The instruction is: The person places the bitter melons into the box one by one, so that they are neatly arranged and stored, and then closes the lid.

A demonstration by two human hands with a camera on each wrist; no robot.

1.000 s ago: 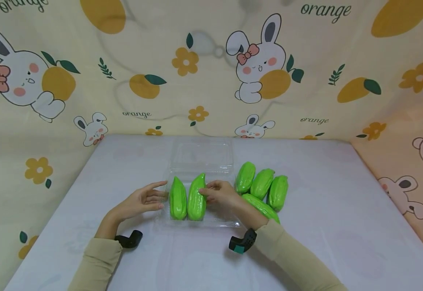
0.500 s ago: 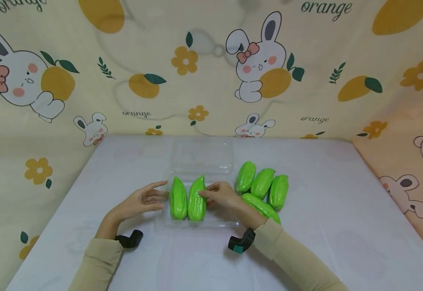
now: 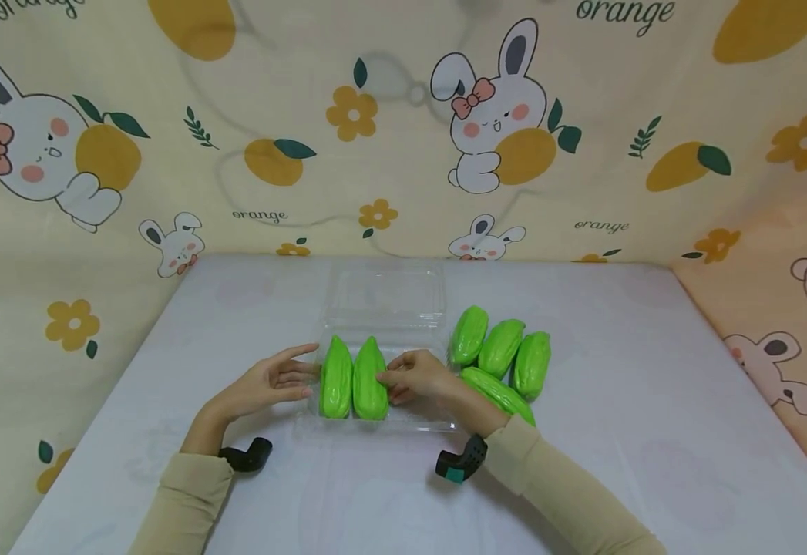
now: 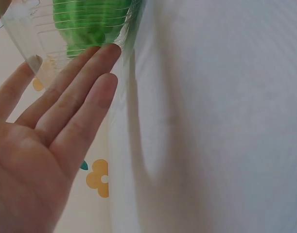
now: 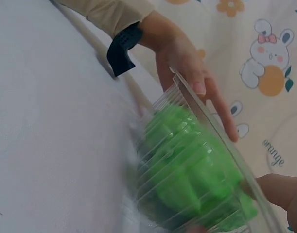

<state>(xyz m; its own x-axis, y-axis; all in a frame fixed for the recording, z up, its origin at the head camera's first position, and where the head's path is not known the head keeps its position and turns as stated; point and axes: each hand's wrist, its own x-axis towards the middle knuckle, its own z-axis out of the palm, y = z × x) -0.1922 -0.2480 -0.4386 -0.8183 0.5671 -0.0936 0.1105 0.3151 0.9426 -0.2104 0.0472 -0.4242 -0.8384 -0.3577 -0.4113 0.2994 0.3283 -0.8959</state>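
Note:
Two bright green, ridged gourds lie side by side in a clear plastic clamshell box (image 3: 417, 422), pointed ends away from me. My right hand (image 3: 420, 378) pinches the right edge of the right-hand green gourd (image 3: 370, 385), its thumb on top and its other fingers bent, partly hidden, at the side. The other green gourd (image 3: 336, 381) lies just left of it. Fairly straight fingers of my left hand (image 3: 267, 381) touch the box's left wall. In the left wrist view the left hand (image 4: 56, 126) has its fingertips at the ribbed plastic.
Right of the box, several more green gourds (image 3: 502, 348) lie on the white tabletop (image 3: 625, 432), one slanting close to my right wrist. The box's clear lid (image 3: 385, 297) is folded back toward the patterned cloth (image 3: 403, 177) behind the table.
The right-hand gourd has shifted left and its tip has straightened, now close beside the other gourd, which also shifted slightly left. My right fingertips moved slightly left; the left hand stays put.

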